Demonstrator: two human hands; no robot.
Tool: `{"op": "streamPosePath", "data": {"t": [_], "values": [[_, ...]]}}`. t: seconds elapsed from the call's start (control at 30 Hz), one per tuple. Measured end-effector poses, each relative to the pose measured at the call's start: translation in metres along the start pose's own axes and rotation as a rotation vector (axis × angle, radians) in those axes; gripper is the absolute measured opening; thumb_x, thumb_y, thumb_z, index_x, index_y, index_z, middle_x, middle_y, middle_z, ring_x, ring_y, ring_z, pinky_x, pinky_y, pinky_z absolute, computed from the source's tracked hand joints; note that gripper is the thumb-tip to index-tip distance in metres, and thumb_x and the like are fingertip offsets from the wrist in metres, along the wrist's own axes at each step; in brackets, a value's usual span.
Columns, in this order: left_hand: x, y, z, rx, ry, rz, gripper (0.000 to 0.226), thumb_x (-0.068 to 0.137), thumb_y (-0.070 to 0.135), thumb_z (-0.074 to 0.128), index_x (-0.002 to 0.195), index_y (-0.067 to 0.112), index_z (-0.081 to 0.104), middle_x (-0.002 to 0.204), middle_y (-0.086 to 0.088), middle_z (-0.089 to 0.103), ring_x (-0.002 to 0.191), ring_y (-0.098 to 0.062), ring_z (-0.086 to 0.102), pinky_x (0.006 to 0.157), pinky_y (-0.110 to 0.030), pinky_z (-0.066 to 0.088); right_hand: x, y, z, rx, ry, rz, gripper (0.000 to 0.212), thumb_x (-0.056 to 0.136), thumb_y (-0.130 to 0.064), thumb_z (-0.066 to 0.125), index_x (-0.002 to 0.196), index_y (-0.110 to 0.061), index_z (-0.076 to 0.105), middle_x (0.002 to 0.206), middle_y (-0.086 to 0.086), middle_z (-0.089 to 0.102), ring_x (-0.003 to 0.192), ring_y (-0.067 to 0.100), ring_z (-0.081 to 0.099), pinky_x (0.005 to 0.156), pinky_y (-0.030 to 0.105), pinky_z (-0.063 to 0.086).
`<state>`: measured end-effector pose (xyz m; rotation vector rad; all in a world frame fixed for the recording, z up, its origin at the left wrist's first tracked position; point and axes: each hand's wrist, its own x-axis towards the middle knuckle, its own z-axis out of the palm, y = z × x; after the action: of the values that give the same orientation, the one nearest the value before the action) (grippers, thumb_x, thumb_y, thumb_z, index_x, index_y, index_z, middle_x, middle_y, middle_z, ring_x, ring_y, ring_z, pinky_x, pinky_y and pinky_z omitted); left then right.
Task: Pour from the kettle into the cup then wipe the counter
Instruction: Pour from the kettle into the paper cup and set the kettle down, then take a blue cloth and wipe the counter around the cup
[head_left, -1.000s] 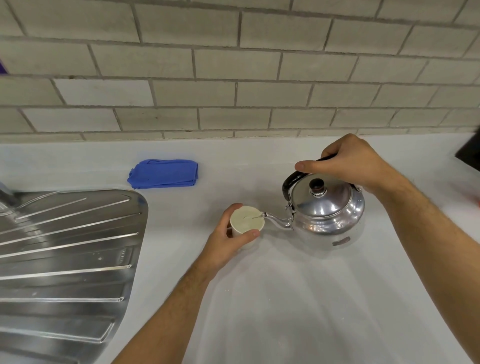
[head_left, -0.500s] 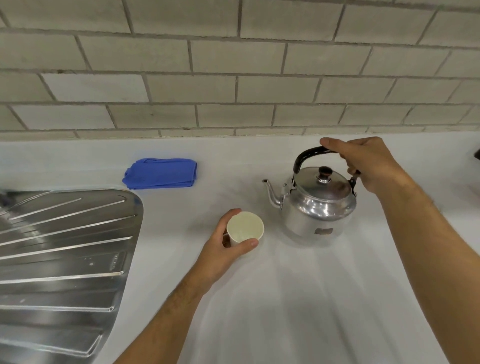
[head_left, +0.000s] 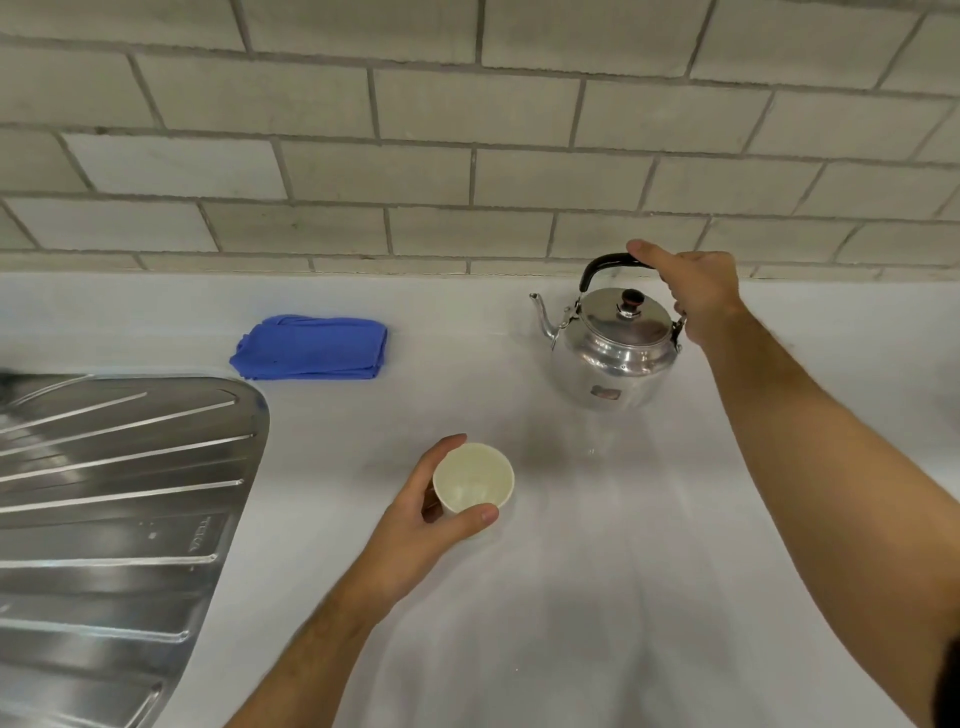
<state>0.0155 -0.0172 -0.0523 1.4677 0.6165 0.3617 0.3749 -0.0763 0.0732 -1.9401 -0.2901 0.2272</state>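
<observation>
A shiny metal kettle (head_left: 613, 353) with a black handle stands upright on the white counter (head_left: 571, 597), near the back wall, spout pointing left. My right hand (head_left: 691, 291) grips its handle from the right. A small cream cup (head_left: 474, 478) stands on the counter in the middle, and my left hand (head_left: 426, 525) wraps around it from the near left. A folded blue cloth (head_left: 311, 347) lies at the back left, apart from both hands. A small wet spot (head_left: 591, 451) shows on the counter between cup and kettle.
A ribbed steel sink drainboard (head_left: 114, 509) fills the left side. A grey brick wall (head_left: 467, 130) runs along the back of the counter.
The kettle went from tilted with its spout over the cup to upright, then moved back and right, away from the cup. My left hand stayed on the cup.
</observation>
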Motion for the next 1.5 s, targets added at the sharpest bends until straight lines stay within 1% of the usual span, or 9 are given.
{"op": "streamPosePath", "data": {"t": [0.27,0.6,0.67,0.77,0.9,1.03,1.17,1.33,1.5], "values": [[-0.002,0.005,0.002,0.001,0.010,-0.002,0.069,0.075,0.028,0.081,0.128,0.057,0.047,0.126,0.017,0.057,0.112,0.001,0.058,0.092,-0.019,0.051,0.016,0.015,0.008,0.004,-0.012,0.031,0.073,0.033,-0.069,0.086,0.028,-0.019,0.033,0.035,-0.014,0.027,0.029,0.005,0.030,0.051,0.026,0.032],[-0.004,0.012,0.000,0.047,-0.032,-0.051,0.079,0.077,0.036,0.077,0.137,0.061,0.033,0.125,0.028,0.056,0.112,0.009,0.056,0.091,-0.015,0.048,0.017,0.021,0.009,-0.004,-0.030,-0.052,0.069,0.047,-0.067,0.082,0.032,-0.020,0.033,0.037,-0.012,0.028,0.040,0.012,0.030,0.058,0.031,0.038],[-0.006,0.017,-0.003,0.046,-0.022,-0.057,0.074,0.075,0.047,0.074,0.136,0.061,0.034,0.118,0.031,0.060,0.110,0.010,0.057,0.091,-0.016,0.047,0.013,0.017,0.007,-0.027,-0.060,-0.077,0.059,0.055,-0.066,0.079,0.041,-0.023,0.041,0.046,-0.010,0.039,0.049,0.012,0.041,0.065,0.032,0.042],[-0.004,0.025,-0.014,0.017,0.056,-0.047,0.055,0.082,0.057,0.063,0.133,0.058,0.042,0.123,0.018,0.063,0.116,0.000,0.057,0.102,-0.026,0.040,0.006,0.011,0.009,-0.222,0.027,-0.167,0.041,0.071,-0.066,0.064,0.072,-0.026,0.057,0.084,-0.005,0.062,0.089,0.020,0.056,0.088,0.042,0.035],[0.004,0.033,-0.038,0.128,0.262,-0.023,0.035,0.092,0.039,0.060,0.126,0.046,0.054,0.116,0.014,0.064,0.113,-0.005,0.058,0.089,-0.021,0.045,-0.016,-0.003,0.026,-0.249,0.198,-0.505,0.021,0.081,-0.042,0.060,0.095,-0.026,0.062,0.103,-0.003,0.054,0.111,0.023,0.048,0.083,0.039,0.029],[0.019,0.035,-0.078,0.297,0.411,-0.058,0.029,0.088,0.027,0.065,0.117,0.030,0.062,0.120,0.005,0.061,0.110,-0.015,0.058,0.080,-0.025,0.043,-0.046,-0.021,0.063,-0.074,-0.038,-0.654,0.011,0.082,-0.010,0.062,0.087,-0.019,0.063,0.083,-0.003,0.059,0.079,0.019,0.058,0.075,0.027,0.052],[0.043,0.034,-0.127,0.378,0.512,-0.107,0.022,0.091,0.021,0.061,0.113,0.021,0.063,0.118,0.001,0.059,0.102,-0.018,0.058,0.065,-0.022,0.042,-0.076,-0.035,0.118,-0.106,-0.281,-0.519,0.017,0.079,-0.004,0.065,0.081,-0.021,0.064,0.072,-0.006,0.058,0.064,0.010,0.054,0.060,0.008,0.042],[0.083,0.037,-0.190,0.355,0.656,-0.155,0.016,0.088,0.015,0.055,0.103,0.012,0.060,0.103,-0.009,0.062,0.079,-0.020,0.056,0.066,-0.030,0.043,-0.097,-0.038,0.198,-0.257,-0.585,-0.109,0.007,0.084,-0.009,0.070,0.090,-0.013,0.067,0.092,0.012,0.067,0.069,0.022,0.066,0.063,0.028,0.057],[0.122,0.037,-0.238,0.411,0.665,-0.337,0.035,0.087,0.021,0.056,0.115,0.001,0.055,0.095,-0.019,0.061,0.065,-0.021,0.052,0.058,-0.026,0.039,-0.109,-0.021,0.264,-0.291,-0.557,0.151,0.036,0.086,-0.015,0.072,0.115,0.000,0.059,0.111,0.018,0.064,0.087,0.026,0.070,0.072,0.032,0.061]]}}
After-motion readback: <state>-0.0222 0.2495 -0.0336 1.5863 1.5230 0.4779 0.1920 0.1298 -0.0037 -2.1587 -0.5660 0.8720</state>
